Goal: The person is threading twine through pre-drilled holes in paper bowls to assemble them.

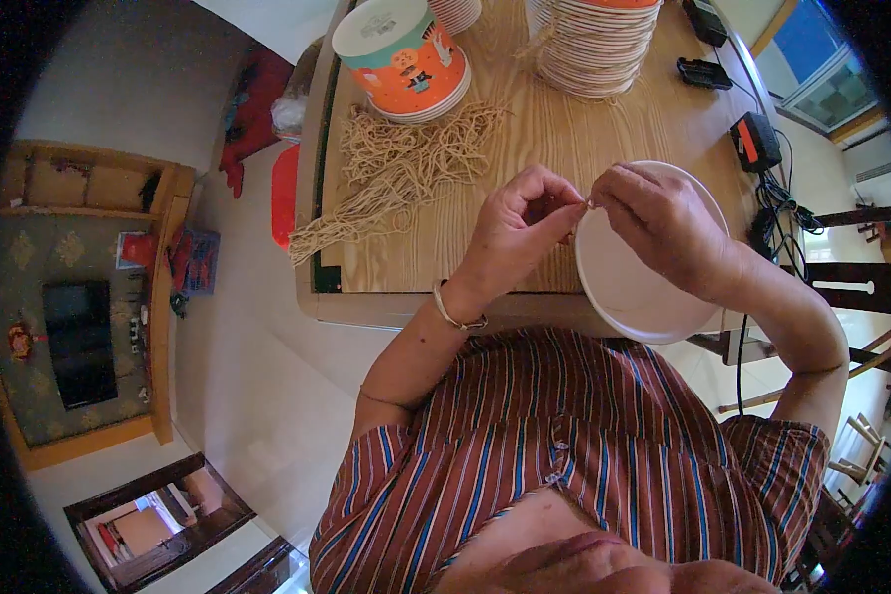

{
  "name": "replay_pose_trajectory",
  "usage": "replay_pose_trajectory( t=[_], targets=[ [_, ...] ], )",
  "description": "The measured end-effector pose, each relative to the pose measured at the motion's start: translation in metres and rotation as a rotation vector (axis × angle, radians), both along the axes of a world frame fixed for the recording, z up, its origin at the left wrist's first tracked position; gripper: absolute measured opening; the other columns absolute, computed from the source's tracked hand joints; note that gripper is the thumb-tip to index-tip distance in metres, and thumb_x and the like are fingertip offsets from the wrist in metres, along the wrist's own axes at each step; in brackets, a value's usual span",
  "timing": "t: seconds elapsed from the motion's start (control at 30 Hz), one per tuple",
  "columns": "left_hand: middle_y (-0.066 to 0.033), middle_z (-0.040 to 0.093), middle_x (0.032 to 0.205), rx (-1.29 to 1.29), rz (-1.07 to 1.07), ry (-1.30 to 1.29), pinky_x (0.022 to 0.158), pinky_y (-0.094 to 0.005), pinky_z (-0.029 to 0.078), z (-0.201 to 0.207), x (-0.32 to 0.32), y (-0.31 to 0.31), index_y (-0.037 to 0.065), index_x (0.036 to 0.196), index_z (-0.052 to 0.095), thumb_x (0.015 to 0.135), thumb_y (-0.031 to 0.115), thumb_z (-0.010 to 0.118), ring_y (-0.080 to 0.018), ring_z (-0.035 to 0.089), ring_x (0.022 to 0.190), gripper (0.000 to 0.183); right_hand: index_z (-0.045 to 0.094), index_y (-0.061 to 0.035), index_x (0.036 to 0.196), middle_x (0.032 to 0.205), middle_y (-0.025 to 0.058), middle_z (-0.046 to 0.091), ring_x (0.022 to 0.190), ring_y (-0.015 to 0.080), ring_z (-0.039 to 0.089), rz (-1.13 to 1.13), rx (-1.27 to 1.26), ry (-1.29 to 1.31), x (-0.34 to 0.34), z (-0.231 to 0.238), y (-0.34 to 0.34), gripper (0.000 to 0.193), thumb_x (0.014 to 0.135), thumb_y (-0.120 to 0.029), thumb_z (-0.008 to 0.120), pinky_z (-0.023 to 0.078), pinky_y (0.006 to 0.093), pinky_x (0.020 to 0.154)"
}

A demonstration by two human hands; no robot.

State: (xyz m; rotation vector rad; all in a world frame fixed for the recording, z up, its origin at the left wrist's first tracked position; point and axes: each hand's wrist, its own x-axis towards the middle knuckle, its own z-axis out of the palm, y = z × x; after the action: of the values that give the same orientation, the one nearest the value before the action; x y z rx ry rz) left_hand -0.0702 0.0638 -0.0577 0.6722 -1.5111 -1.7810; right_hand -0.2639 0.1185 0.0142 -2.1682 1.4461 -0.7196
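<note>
Left hand (513, 230) and right hand (663, 226) meet at the 10 o'clock rim of the white paper bucket (632, 289), fingertips of both pinched together on a thin string end there. Loose strings (398, 168) lie at 10 o'clock on the wooden table (525, 148). Risk: the end slips from the pinch, or the tilted bucket slides off the table edge.

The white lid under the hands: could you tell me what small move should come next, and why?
Probably draw the cord end through at the rim. Both hands meet there: the left hand and the right hand pinch something thin at the edge of the white lid, too fine to see clearly. The pile of tan cords lies apart on the wooden table, so nothing else needs fetching first.
</note>
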Motion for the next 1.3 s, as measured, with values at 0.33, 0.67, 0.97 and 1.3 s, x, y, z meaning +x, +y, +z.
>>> replay_pose_trajectory(
  t=[0.33, 0.67, 0.97, 1.3],
  targets=[
    [0.0008, 0.058, 0.083, -0.076, 0.042, 0.016, 0.063, -0.0209, 0.049, -0.009, 0.004, 0.007, 0.005, 0.096, 0.056, 0.093, 0.009, 0.064, -0.005, 0.055, 0.071, 0.009, 0.051, -0.0028, 0.092, 0.083, 0.0166, 0.054, 0.075, 0.0388, 0.058, 0.056, -0.184, 0.065, 0.002, 0.005, -0.001, 0.011, 0.084, -0.006, 0.058, 0.049, 0.0459, 0.064],
    [-0.0117, 0.056, 0.089, -0.561, 0.214, -0.207, 0.074, -0.032, 0.049, -0.013, -0.003, 0.019, 0.001, 0.101, 0.05, 0.091, 0.0, 0.054, -0.0232, 0.059, 0.081, 0.011, 0.052, -0.0011, 0.092, 0.083, 0.0173, 0.056, 0.078, 0.0406, 0.06, 0.046, -0.136, -0.145, 0.011, -0.004, -0.005, 0.01, 0.087, -0.006, 0.059, 0.049, 0.045, 0.064],
    [-0.0103, 0.054, 0.091, -0.512, 0.215, -0.163, 0.074, -0.0297, 0.048, -0.011, 0.003, 0.017, 0.0, 0.102, 0.057, 0.09, 0.002, 0.057, -0.0194, 0.058, 0.079, 0.012, 0.057, -0.0011, 0.091, 0.077, 0.0145, 0.059, 0.072, 0.0307, 0.06, 0.045, -0.006, -0.112, 0.005, 0.0, -0.018, 0.007, 0.089, -0.007, 0.057, 0.048, 0.0372, 0.063],
    [0.0012, 0.061, 0.097, 0.102, 0.044, 0.061, 0.079, -0.0225, 0.047, 0.01, 0.006, 0.007, 0.002, 0.109, 0.065, 0.091, 0.012, 0.065, -0.0063, 0.056, 0.087, 0.02, 0.059, -0.0002, 0.089, 0.077, 0.014, 0.058, 0.069, 0.0311, 0.058, 0.093, -0.116, -0.083, 0.006, 0.003, -0.018, 0.006, 0.087, -0.006, 0.06, 0.046, 0.0377, 0.061]
  ],
)
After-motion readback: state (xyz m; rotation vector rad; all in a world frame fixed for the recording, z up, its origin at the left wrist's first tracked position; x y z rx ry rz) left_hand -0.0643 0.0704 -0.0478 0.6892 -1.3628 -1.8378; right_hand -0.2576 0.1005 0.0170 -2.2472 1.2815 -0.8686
